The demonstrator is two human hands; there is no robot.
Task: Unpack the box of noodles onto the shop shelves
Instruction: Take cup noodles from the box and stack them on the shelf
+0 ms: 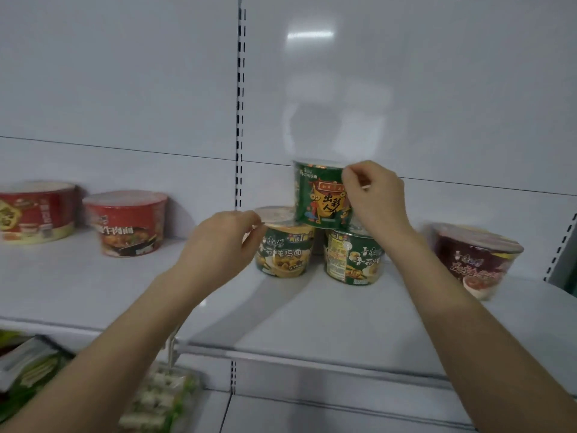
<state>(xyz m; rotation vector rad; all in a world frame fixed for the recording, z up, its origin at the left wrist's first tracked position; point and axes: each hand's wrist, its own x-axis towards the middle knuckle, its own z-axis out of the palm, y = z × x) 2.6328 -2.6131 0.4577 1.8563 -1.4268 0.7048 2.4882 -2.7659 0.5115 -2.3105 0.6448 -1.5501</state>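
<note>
Three green noodle cups form a small pyramid on the white shelf (312, 310). The top green cup (318, 195) sits on the lower left cup (285, 253) and the lower right cup (354, 259). My right hand (373, 195) grips the right side of the top cup, fingers curled at its rim. At the lid rim of the lower left cup, my left hand (218, 242) pinches the edge with thumb and fingertips. The box is out of view.
Two red noodle bowls (128, 223) (37, 212) stand at the left of the shelf, and a dark red bowl (476, 257) at the right. Packaged goods (162, 401) lie on the lower shelf at bottom left. A slotted upright (239, 104) divides the back panel.
</note>
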